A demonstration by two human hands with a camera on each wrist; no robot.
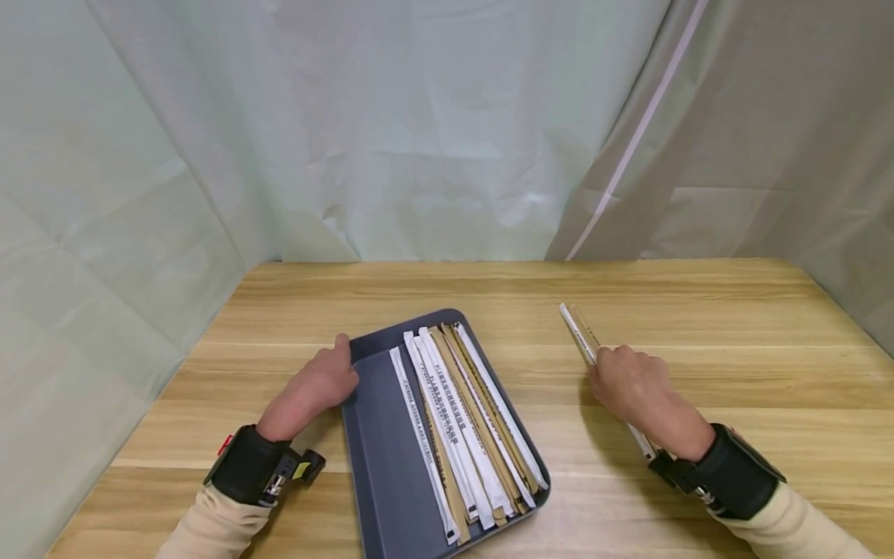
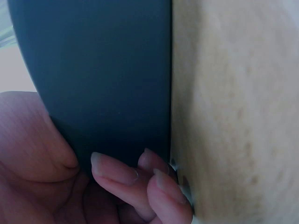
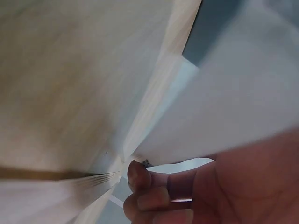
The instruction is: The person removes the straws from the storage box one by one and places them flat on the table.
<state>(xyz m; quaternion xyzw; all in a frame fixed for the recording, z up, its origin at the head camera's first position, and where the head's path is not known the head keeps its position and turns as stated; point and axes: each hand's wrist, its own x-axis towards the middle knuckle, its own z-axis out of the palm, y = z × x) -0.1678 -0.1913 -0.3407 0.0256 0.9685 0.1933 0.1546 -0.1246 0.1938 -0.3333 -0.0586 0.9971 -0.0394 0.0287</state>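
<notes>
resting on the wood table: a dark gray tray, set askew, with wrapped straws in white and brown paper laid lengthwise toward its right side, presumably to suit their long shape. clamped at its far left wall by the left hand, with fingers bent against the outer face, probably for steadying; reach of the fingertips beneath the base too dim to judge. pinched in the right hand, to the right of the tray: a white straw beside a brown straw, gripped partway along, likely for balance.
</notes>
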